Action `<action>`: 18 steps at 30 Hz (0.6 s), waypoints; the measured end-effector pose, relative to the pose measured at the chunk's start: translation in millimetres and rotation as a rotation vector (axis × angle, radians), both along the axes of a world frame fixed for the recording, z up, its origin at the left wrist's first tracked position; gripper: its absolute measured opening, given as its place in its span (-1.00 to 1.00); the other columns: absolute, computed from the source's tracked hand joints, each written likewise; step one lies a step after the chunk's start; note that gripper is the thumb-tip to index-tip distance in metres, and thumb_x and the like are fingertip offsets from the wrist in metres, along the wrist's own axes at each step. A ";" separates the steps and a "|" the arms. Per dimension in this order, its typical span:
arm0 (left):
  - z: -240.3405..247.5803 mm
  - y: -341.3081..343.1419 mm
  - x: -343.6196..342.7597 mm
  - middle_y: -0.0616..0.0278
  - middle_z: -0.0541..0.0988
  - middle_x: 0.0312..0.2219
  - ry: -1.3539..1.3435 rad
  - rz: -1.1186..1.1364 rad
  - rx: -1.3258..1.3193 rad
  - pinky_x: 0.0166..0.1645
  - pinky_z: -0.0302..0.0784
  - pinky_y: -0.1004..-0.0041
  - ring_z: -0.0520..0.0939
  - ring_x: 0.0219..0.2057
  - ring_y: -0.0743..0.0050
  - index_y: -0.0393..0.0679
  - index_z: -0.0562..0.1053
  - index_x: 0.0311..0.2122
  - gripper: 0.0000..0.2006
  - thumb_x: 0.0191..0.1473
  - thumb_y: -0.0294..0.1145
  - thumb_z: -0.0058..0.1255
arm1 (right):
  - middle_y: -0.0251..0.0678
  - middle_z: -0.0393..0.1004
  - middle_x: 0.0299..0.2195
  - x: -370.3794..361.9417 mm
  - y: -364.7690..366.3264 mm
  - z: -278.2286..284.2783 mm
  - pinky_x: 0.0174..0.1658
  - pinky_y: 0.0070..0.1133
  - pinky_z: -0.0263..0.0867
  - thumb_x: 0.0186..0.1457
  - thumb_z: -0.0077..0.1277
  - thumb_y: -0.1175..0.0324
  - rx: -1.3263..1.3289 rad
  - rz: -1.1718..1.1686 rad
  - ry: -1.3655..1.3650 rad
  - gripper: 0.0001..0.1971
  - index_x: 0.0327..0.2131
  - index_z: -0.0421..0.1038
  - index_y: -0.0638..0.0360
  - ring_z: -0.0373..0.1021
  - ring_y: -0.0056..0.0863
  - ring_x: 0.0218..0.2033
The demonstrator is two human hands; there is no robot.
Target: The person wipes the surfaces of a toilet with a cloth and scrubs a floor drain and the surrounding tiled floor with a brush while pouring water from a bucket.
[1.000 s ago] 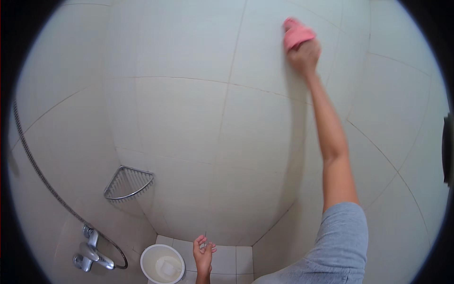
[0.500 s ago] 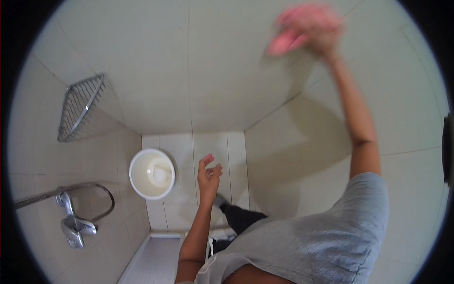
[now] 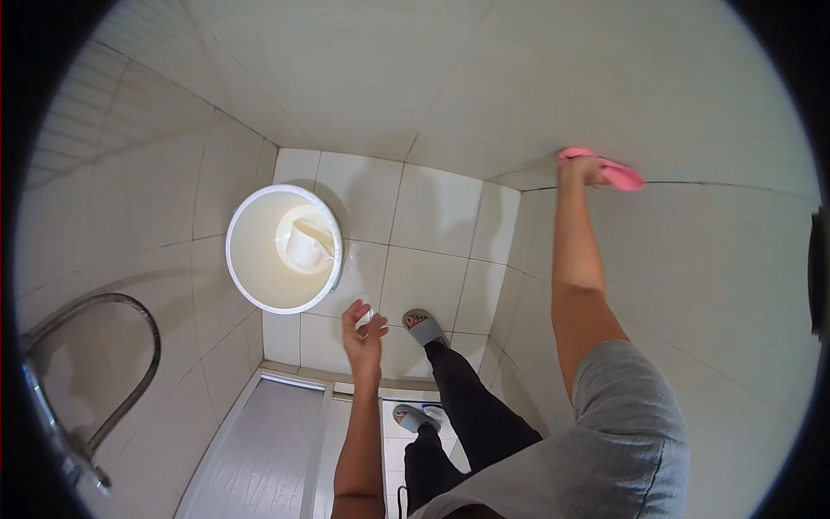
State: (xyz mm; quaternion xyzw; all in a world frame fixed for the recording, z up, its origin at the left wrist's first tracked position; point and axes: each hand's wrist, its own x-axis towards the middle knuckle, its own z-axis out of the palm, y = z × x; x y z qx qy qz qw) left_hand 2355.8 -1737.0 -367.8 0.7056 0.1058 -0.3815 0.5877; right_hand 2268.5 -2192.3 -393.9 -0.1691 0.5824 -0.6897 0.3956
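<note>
A pink cloth (image 3: 624,176) is pressed against the tiled wall at the upper right, close to the corner where two walls meet. My right hand (image 3: 590,169) is closed on it, with the arm stretched out. Over the floor hangs my left hand (image 3: 365,337), its fingers loosely bent and apart, holding nothing that I can make out. Nearest to that hand stands a white bucket (image 3: 238,259), with a white dipper (image 3: 304,249) inside it.
On the left wall a chrome shower tap (image 3: 60,445) carries a curved metal hose (image 3: 143,381). A frosted door panel (image 3: 255,450) stands at the lower left. My feet, in grey slippers (image 3: 425,327), are on the pale floor tiles (image 3: 432,208), one either side of a low sill (image 3: 346,378).
My right hand has brought the pink cloth lower down the wall to the corner line. The view has tilted down, showing more floor, the bucket larger, and my slippers. My left hand stays free.
</note>
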 end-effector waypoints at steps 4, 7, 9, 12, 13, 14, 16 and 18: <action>-80.0 28.2 32.0 0.03 0.33 -0.16 -0.317 0.059 0.269 -0.29 0.46 0.43 0.46 -0.31 0.33 -0.33 0.20 -0.03 -0.58 -0.05 -0.54 -0.06 | -0.08 0.21 -0.14 83.8 30.0 -143.9 -0.29 -0.15 0.39 0.09 -0.45 0.35 0.308 0.008 -0.305 -0.60 0.04 -0.04 0.16 0.31 -0.15 -0.32; -133.7 -6.3 47.9 -0.06 0.32 -0.16 -0.919 -0.254 0.446 -0.13 0.32 0.23 0.43 -0.26 0.10 -0.35 0.19 -0.03 -0.52 -0.09 -0.48 0.03 | -0.25 0.35 -0.33 126.8 24.7 -205.2 -0.14 -0.50 0.24 -0.03 -0.38 0.51 0.415 0.580 -0.667 -0.79 -0.47 0.33 0.24 0.28 -0.43 -0.24; -161.5 -8.0 65.1 -0.08 0.33 -0.17 -1.158 -0.425 0.570 -0.05 0.22 0.15 0.41 -0.24 0.01 -0.34 0.21 -0.04 -0.48 -0.14 -0.42 0.10 | -0.45 0.20 -0.47 177.0 56.8 -211.9 -0.37 -0.66 0.05 -0.09 -0.26 0.54 0.182 1.331 -0.052 -0.90 -0.60 0.21 0.12 0.11 -0.63 -0.42; -196.3 12.2 80.2 -0.02 0.39 -0.25 -1.152 -0.564 0.681 -0.03 0.14 0.14 0.41 -0.26 0.03 -0.29 0.27 -0.08 -0.45 -0.20 -0.32 0.17 | -0.52 0.22 -0.54 254.7 113.4 -156.3 -0.48 -0.71 0.09 -0.17 -0.13 0.60 0.059 1.612 0.120 -0.87 -0.63 0.23 0.09 0.12 -0.73 -0.54; -210.7 10.1 80.8 0.02 0.42 -0.31 -1.127 -0.607 0.709 -0.06 0.17 0.16 0.43 -0.29 0.05 -0.27 0.29 -0.09 -0.46 -0.21 -0.29 0.17 | -0.49 0.28 -0.52 263.6 108.2 -137.9 -0.45 -0.70 0.16 -0.16 -0.12 0.60 -0.030 1.617 -0.295 -0.89 -0.58 0.27 0.12 0.19 -0.71 -0.53; -225.1 3.1 81.3 0.05 0.45 -0.36 -1.100 -0.649 0.727 -0.10 0.19 0.18 0.44 -0.32 0.08 -0.25 0.31 -0.10 -0.46 -0.22 -0.26 0.18 | -0.46 0.34 -0.50 269.9 101.0 -121.2 -0.42 -0.70 0.23 -0.16 -0.10 0.60 -0.073 1.616 -0.715 -0.91 -0.53 0.31 0.15 0.26 -0.68 -0.52; -239.1 30.0 86.6 0.15 0.47 -0.48 -1.108 -0.605 0.797 -0.28 0.29 0.22 0.47 -0.41 0.15 -0.19 0.37 -0.24 -0.61 -0.23 -0.28 0.17 | -0.36 0.40 -0.35 287.4 147.2 -52.8 -0.20 -0.59 0.28 -0.09 -0.10 0.52 -0.242 1.704 -0.645 -0.84 -0.35 0.34 0.19 0.34 -0.53 -0.33; -246.7 36.7 91.1 0.17 0.47 -0.50 -1.063 -0.602 0.778 -0.35 0.33 0.23 0.48 -0.46 0.16 -0.16 0.39 -0.29 -0.66 -0.23 -0.30 0.17 | -0.31 0.28 -0.10 295.5 176.9 32.6 0.03 -0.39 0.06 -0.12 -0.02 0.36 -0.842 1.489 0.109 -0.65 -0.17 0.34 0.15 0.22 -0.37 -0.07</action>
